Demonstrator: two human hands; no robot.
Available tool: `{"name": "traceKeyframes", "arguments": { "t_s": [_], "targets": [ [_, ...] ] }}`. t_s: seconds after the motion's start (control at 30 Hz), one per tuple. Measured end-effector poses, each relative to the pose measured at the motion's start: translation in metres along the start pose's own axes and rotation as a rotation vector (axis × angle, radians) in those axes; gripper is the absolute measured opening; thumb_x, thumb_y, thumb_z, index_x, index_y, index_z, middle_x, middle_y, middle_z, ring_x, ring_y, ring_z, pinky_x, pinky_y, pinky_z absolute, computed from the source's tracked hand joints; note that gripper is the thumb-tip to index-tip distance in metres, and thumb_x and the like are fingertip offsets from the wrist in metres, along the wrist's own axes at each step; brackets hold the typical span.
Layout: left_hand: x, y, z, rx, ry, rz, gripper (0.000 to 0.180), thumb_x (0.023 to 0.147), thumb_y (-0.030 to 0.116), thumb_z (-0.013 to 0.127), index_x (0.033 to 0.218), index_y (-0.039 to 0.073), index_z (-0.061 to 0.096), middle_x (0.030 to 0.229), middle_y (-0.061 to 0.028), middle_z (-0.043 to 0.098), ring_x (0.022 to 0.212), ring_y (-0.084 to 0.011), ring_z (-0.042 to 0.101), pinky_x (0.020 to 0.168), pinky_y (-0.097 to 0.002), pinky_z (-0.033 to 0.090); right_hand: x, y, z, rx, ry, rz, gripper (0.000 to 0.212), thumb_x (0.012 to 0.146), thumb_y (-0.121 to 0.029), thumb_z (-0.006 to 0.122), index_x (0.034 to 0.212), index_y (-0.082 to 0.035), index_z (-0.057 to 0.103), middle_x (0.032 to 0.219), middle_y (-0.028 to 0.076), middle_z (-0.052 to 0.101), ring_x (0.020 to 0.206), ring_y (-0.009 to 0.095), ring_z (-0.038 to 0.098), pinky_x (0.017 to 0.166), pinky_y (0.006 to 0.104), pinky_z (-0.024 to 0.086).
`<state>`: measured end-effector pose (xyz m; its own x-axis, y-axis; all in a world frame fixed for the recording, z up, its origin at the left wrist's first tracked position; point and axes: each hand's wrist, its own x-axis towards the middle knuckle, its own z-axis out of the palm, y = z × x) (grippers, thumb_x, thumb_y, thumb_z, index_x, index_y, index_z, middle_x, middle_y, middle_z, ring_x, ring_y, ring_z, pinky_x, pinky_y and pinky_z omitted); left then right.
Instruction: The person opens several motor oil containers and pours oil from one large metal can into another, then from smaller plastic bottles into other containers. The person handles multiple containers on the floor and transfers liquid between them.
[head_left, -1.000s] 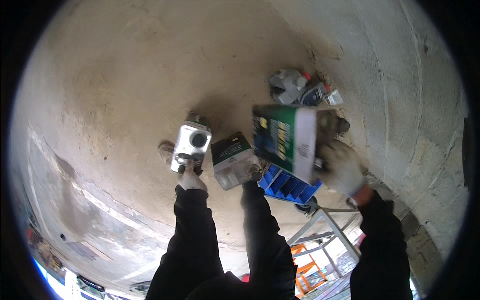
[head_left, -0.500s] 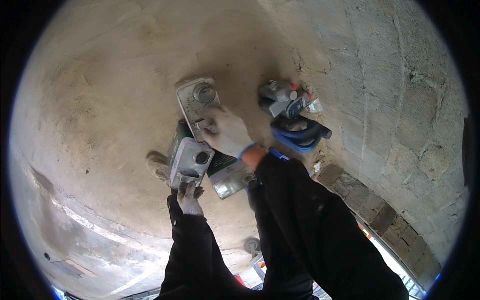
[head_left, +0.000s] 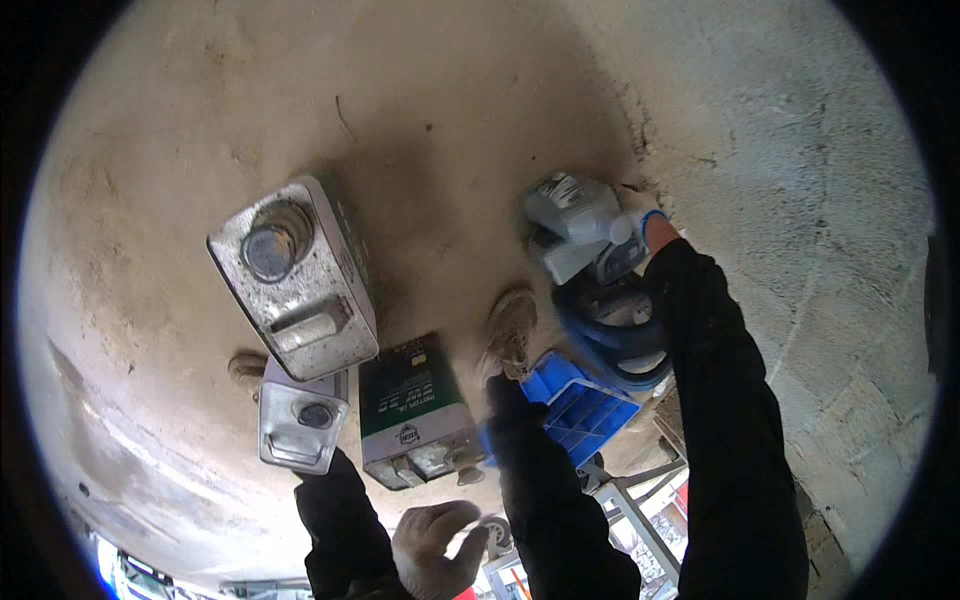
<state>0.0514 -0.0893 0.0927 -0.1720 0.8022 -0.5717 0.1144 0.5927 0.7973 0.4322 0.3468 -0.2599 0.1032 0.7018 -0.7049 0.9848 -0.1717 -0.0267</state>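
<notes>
My left hand (head_left: 437,550), in a white glove, hangs near the lower edge with thumb and fingers curved apart, holding nothing. Farther right, my gloved right hand (head_left: 634,207) reaches to a pair of grey plastic bottles (head_left: 580,208); its fingers are partly hidden, so a grip cannot be made out. A tall rectangular metal can (head_left: 300,315) with a round cap and top handle stands at the left. Behind my hands, a smaller-looking metal can (head_left: 290,425) sits by my left leg, and a green-and-white metal can (head_left: 420,410) stands between my legs.
A dark blue curved, hose-like object (head_left: 610,345) lies just below the bottles. Beside my right shoe (head_left: 512,325) is a blue plastic crate (head_left: 580,405). A rough concrete wall (head_left: 790,200) rises along the right, and a wheeled metal frame (head_left: 640,520) shows at the bottom.
My right hand has left the far metal can and moved right to the grey bottles. My left hand has come off the near can and drawn back. The view has shifted too.
</notes>
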Motion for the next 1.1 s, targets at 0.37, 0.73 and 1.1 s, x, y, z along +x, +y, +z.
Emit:
{"name": "traceKeyframes", "arguments": {
  "t_s": [0.37,0.73,1.1],
  "targets": [
    [0.036,-0.03,0.079,-0.112,-0.016,-0.273,0.019,0.085,0.005,0.075,0.103,0.001,0.072,0.099,-0.0147,0.074,0.077,-0.0251,0.073,0.07,-0.0327,0.057,-0.196,-0.069,-0.187,0.149,0.502,-0.49,0.047,0.08,-0.03,0.082,0.115,-0.002,0.071,0.11,0.019,0.071,0.101,0.035,0.07,0.092,0.0412,0.056],
    [0.042,-0.024,0.068,-0.054,0.053,-0.222,0.013,0.084,0.001,0.073,0.097,0.002,0.072,0.097,-0.0154,0.074,0.083,-0.0289,0.073,0.073,-0.035,0.058,-0.112,-0.194,-0.144,-0.213,0.479,-0.514,0.057,0.086,-0.048,0.077,0.128,-0.01,0.069,0.119,0.018,0.072,0.114,0.032,0.069,0.098,0.0426,0.054],
    [0.065,-0.01,0.044,-0.044,0.119,-0.311,0.014,0.085,-0.002,0.071,0.099,0.001,0.07,0.093,-0.011,0.074,0.081,-0.0194,0.071,0.071,-0.031,0.054,-0.057,0.032,-0.097,0.054,0.311,0.1,0.067,0.098,-0.057,0.052,0.136,-0.003,0.064,0.133,0.019,0.067,0.124,0.037,0.062,0.107,0.0424,0.046]
  ]
}}
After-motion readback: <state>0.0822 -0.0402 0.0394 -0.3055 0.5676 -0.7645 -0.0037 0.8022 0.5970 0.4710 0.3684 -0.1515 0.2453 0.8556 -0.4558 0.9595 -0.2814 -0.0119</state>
